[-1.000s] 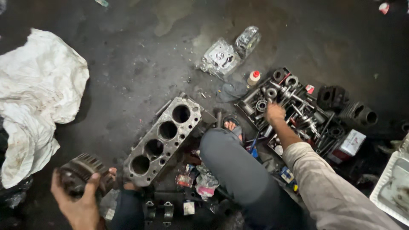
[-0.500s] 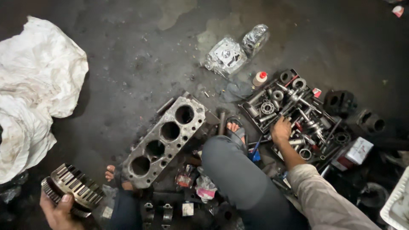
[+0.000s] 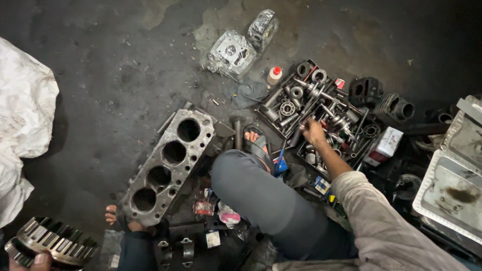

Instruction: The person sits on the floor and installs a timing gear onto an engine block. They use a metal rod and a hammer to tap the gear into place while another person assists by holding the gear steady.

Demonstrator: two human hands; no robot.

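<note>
**Hands apart over a floor of engine parts**

The right hand (image 3: 314, 131) reaches into a black tray (image 3: 321, 113) crammed with steel shafts, bearings and sockets, its fingers curled down among them; whether they are clamped on a piece I cannot tell. The left hand (image 3: 35, 261), barely in view at the bottom left corner, grips a round, ribbed metal clutch basket (image 3: 52, 244) with slotted walls, thumb pressed on its rim. Between the two lies a grey cast-iron cylinder block (image 3: 168, 165), four round bores in a row, its surface pitted and greasy, set at a slant on the dark concrete floor (image 3: 110, 75). A crumpled white cloth (image 3: 22, 125) fills the left edge; a dented foil tray (image 3: 454, 190) sits at the right edge. Open floor lies above the block, towards a plastic-wrapped part (image 3: 231, 52).
</note>
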